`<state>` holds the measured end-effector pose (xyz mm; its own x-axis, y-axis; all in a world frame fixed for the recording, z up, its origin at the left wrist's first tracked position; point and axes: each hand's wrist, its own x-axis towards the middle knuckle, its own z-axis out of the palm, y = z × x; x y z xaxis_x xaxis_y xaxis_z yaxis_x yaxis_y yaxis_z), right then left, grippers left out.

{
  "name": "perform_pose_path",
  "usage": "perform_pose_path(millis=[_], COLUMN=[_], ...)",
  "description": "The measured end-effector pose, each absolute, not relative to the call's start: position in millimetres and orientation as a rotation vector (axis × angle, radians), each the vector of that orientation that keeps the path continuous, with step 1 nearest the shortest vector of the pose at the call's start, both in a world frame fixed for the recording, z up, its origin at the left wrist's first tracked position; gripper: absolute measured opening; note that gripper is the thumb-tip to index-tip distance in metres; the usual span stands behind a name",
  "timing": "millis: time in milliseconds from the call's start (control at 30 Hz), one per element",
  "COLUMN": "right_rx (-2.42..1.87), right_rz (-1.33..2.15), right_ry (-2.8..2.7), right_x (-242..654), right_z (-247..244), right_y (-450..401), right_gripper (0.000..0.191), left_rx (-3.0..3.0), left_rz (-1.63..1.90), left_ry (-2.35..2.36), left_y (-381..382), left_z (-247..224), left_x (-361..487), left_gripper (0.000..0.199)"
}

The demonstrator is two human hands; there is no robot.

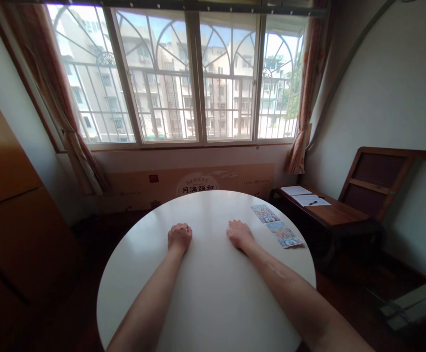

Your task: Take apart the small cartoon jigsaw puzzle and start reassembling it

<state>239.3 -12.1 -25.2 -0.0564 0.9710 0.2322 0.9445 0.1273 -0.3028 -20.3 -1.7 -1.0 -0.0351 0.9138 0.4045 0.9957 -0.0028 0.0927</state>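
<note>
On the white round table (205,303), my left hand (180,237) rests left of the middle, its fingers curled into a fist with nothing visible in it. My right hand (240,234) lies to the right of it, palm down on the tabletop, with loosely bent fingers slightly apart and no object held. Two colourful printed sheets lie to the right of my right hand: a smaller one (265,213) farther back and a larger one (285,234) nearer the table's right edge. Neither hand touches them.
A wooden bench (345,213) on the right holds white papers (311,200) and a dark pen (313,203). Behind the table, a long printed cardboard panel (139,188) stands below the barred windows. Orange-brown cabinets (8,166) are at the left.
</note>
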Motion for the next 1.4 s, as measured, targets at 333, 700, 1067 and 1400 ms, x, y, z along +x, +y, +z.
perform_pose_path(millis=[333, 700, 1067, 1400], right_rx=[-2.001, -1.993, -2.024, -2.012], right_rz=[0.071, 0.015, 0.028, 0.015], right_ry=[-1.953, -1.943, -1.946, -1.953], right_x=[239.9, 239.4, 238.3, 239.6], right_z=[-23.0, -25.9, -22.5, -21.6], right_y=[6.2, 10.1, 8.7, 6.2], right_gripper=[0.040, 0.038, 0.038, 0.036], left_rx=[-2.043, -2.064, -2.076, -2.078], left_rz=[-0.517, -0.519, -0.533, -0.509], left_ry=[-2.082, -2.099, -2.101, -2.113], left_y=[6.2, 9.5, 9.1, 6.4], left_z=[-4.6, -7.3, -6.7, -4.4], left_x=[-22.7, -25.3, -26.1, -25.5], left_gripper=[0.030, 0.028, 0.029, 0.030])
